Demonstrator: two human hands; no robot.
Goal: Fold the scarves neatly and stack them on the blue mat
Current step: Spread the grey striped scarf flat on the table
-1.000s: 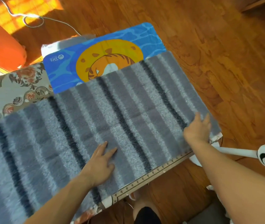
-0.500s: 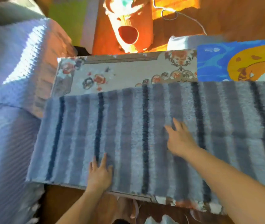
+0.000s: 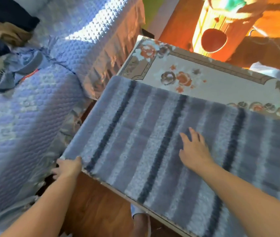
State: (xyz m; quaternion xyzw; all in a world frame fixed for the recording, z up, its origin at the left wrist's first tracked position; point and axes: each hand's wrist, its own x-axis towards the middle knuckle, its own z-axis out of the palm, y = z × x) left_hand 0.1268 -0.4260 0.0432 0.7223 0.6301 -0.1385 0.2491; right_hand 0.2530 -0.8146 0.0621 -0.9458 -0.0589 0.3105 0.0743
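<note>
The left hand seemingly pinches the fuzzy grey striped scarf at its lower-left corner (blurred); the right hand lies open mid-frame. Lifting one corner could skew the fold.

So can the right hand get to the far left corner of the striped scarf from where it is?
Probably yes. The right hand lies flat on the striped scarf, and nothing rests on the fabric between it and that corner; the left hand is at the near corner, out of the way.
</note>
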